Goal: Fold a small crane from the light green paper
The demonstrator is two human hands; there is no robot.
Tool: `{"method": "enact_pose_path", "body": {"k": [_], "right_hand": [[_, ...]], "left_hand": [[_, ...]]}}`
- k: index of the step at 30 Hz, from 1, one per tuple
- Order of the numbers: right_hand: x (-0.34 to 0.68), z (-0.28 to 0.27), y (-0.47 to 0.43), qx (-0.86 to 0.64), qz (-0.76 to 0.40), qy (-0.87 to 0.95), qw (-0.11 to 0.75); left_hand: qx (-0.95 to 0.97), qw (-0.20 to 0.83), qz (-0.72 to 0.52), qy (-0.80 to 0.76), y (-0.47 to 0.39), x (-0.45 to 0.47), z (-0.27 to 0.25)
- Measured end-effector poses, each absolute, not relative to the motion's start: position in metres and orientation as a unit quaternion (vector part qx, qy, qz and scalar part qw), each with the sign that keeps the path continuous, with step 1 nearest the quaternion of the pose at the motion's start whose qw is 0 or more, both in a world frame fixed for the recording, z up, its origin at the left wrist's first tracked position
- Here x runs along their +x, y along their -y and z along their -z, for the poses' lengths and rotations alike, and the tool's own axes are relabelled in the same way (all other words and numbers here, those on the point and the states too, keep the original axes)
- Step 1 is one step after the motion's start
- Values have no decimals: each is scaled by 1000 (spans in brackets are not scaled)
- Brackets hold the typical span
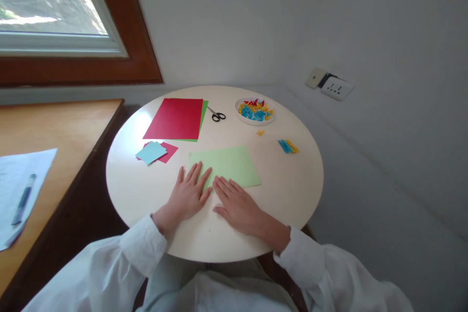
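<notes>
A: Where is the pale green paper [234,163] lying?

B: It's lying flat on the white tabletop [292,187], near the middle, right in front of the person.

A: And what is the left hand [189,194] doing?

B: It's resting palm down, its fingers fanning out over the near left corner of that paper. Its grip is uncurling fully, simply pressing from above.

A: Is the right hand [239,206] clutching anything?

B: No, its grip is lying flat too, the fingers stretching straight and close together, their tips touching the paper's near edge. The thumb is pointing towards the left hand.

A: What's sitting beyond them on the left?

B: Some pale blue squares [151,153] are overlapping small red papers [169,153]. Farther back, a large red sheet [173,119] is covering most of a bright green sheet [204,118], and scissors [217,116] are lying just beside.

A: And on the right?

B: A white dish [237,113] is holding little blue, yellow and red pieces [255,113]. One yellow piece [261,132] is lying in front of it, while blue strips [284,146] and yellow strips [292,146] are resting together nearer the edge.
</notes>
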State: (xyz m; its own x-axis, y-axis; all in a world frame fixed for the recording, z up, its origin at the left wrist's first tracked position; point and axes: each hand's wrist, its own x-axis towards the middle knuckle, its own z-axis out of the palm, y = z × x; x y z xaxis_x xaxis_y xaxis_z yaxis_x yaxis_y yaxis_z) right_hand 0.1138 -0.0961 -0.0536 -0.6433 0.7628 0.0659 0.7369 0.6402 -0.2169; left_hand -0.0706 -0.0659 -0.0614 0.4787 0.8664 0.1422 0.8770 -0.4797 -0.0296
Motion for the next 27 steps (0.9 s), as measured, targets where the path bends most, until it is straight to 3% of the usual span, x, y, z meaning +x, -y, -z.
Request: {"method": "enact_pose_path", "body": {"k": [12,18,27], "right_hand": [[189,56,89,-486,-32,873,32],[188,61,88,-487,-28,872,45],[188,62,87,-495,-33,867,42]], "left_hand": [[-858,73,91,500,67,-65,59],[-926,28,90,365,88,-38,51],[-912,26,92,398,101,-63,57]]}}
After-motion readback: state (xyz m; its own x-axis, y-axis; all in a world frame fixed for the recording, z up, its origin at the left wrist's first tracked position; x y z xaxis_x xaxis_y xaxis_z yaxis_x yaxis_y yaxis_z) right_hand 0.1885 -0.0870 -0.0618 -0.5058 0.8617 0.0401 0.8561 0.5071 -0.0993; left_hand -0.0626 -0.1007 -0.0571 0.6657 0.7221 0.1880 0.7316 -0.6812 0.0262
